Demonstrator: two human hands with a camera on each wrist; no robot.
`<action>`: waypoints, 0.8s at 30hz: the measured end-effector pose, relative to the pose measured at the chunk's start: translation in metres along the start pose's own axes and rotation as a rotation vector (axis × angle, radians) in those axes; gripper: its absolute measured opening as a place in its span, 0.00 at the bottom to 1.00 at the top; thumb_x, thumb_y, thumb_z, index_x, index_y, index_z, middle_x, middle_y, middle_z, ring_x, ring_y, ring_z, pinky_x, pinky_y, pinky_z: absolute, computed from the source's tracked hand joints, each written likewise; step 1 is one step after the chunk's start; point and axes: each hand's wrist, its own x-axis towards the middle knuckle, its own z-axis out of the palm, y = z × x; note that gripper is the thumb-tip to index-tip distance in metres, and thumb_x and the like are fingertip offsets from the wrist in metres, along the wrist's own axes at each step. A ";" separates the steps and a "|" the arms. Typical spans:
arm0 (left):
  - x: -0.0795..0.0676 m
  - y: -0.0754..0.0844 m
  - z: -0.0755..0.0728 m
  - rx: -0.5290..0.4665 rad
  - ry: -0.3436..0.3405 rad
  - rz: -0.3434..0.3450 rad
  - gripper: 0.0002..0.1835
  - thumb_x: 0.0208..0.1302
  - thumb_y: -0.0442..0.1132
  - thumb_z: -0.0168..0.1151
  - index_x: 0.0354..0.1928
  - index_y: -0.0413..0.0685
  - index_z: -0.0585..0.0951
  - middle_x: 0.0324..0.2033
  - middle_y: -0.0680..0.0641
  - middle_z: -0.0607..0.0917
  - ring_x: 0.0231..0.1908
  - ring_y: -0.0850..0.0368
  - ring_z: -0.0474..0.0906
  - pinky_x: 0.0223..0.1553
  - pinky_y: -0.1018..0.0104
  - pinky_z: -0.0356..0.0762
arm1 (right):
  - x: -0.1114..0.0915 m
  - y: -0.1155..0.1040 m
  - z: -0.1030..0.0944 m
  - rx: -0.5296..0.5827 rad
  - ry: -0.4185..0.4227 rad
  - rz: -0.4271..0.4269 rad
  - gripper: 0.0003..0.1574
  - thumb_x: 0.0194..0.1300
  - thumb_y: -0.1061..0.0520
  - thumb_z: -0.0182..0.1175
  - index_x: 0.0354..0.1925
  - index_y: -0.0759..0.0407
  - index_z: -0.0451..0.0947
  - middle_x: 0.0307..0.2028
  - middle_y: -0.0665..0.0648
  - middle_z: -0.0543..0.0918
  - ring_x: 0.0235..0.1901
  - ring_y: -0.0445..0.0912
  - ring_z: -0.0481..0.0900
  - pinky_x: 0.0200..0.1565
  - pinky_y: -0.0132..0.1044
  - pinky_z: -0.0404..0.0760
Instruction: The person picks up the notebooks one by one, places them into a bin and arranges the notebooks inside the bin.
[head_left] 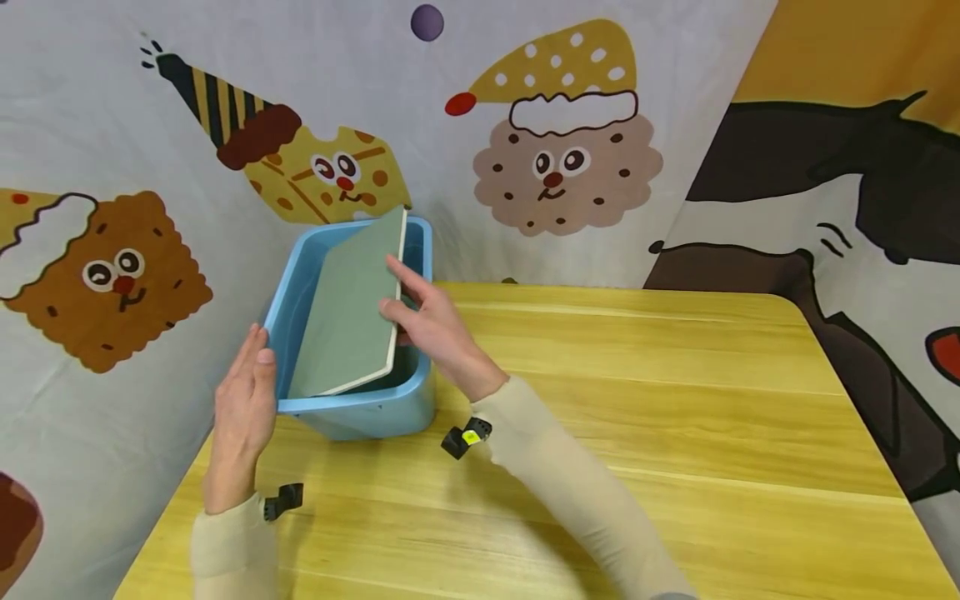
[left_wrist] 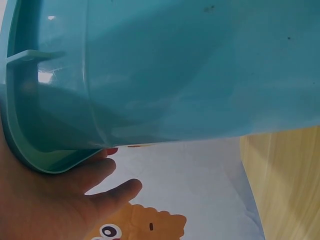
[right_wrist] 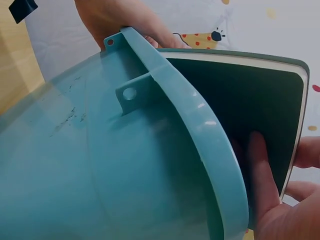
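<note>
A green-covered book (head_left: 348,308) with pale page edges leans at a slant, partly inside a light blue plastic bin (head_left: 375,417). My right hand (head_left: 438,329) grips the book by its right edge, thumb and a finger on the upper cover. In the right wrist view, other fingers (right_wrist: 261,170) press the dark underside of the book (right_wrist: 225,95), which sticks out past the bin's rim. My left hand (head_left: 246,400) lies along the outer left side of the bin, fingers straight and right at the rim. In the left wrist view, the bin wall (left_wrist: 190,75) fills most of the picture.
The bin stands at the back left of a yellow wood-grain table (head_left: 637,400). Right behind it hangs a white cloth (head_left: 450,183) printed with cartoon biscuits and cheese. Both wrists wear black straps, such as the right one (head_left: 467,437).
</note>
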 end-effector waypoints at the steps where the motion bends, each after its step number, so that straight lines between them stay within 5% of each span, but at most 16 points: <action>1: 0.000 0.000 0.000 0.000 0.001 -0.001 0.41 0.82 0.65 0.31 0.81 0.42 0.57 0.81 0.44 0.53 0.79 0.36 0.47 0.76 0.33 0.42 | 0.001 0.000 0.001 -0.008 -0.004 -0.004 0.41 0.78 0.62 0.56 0.81 0.43 0.58 0.75 0.54 0.67 0.48 0.51 0.86 0.45 0.45 0.88; 17: 0.000 0.001 0.001 0.032 -0.003 0.025 0.41 0.82 0.64 0.32 0.81 0.40 0.57 0.81 0.40 0.54 0.79 0.35 0.49 0.76 0.35 0.44 | 0.011 0.005 0.014 -0.070 -0.037 -0.014 0.41 0.78 0.63 0.55 0.82 0.45 0.56 0.74 0.57 0.68 0.49 0.52 0.88 0.44 0.47 0.89; 21: -0.001 0.000 -0.001 0.036 -0.006 0.017 0.40 0.82 0.65 0.32 0.81 0.42 0.56 0.81 0.42 0.54 0.79 0.35 0.48 0.76 0.33 0.43 | 0.015 0.007 0.014 -0.147 -0.038 0.012 0.42 0.77 0.63 0.54 0.82 0.45 0.54 0.79 0.54 0.59 0.43 0.48 0.85 0.46 0.39 0.86; 24: -0.001 -0.001 -0.002 0.037 -0.016 0.015 0.40 0.82 0.65 0.32 0.81 0.43 0.55 0.81 0.42 0.53 0.79 0.34 0.48 0.75 0.32 0.43 | 0.012 0.006 0.011 -0.271 -0.021 -0.011 0.42 0.77 0.61 0.53 0.83 0.46 0.53 0.82 0.50 0.48 0.55 0.49 0.82 0.54 0.36 0.81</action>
